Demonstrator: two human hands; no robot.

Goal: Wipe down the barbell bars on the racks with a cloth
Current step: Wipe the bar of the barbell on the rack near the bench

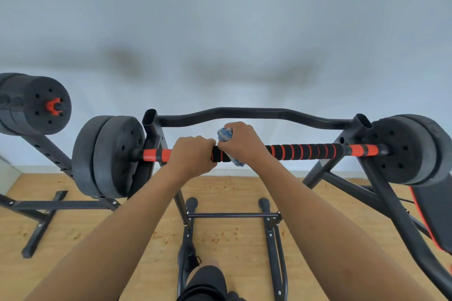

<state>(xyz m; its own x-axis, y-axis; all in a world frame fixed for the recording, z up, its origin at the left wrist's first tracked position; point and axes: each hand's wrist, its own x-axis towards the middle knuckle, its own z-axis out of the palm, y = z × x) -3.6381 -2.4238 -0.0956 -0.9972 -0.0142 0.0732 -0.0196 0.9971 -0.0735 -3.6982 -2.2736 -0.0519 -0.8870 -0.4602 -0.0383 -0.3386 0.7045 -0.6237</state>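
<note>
A black and orange barbell bar (305, 151) runs level across the middle of the frame, resting on a black rack (244, 113) whose curved crossbar sits just behind it. The left hand (193, 154) is clenched around the bar left of centre, knuckles up. The right hand (242, 142), touching the left one, grasps a blue and white cloth (225, 135) wrapped around the bar; the cloth shows above the fingers and hangs out a little below the bar. Both forearms reach up from the bottom corners of the frame.

Black weight plates close each end of the bar, a pair at centre left (110, 156) and a pair at far right (411, 151). A second barbell (39, 105) with an orange collar sits on another stand at the left edge, apart from the first. A black bench pad with red trim (435, 215) shows at the right edge. Below is a wooden floor (232, 234), with the person's dark shoe (188, 259) at bottom centre, and a pale wall (220, 19) fills the upper half.
</note>
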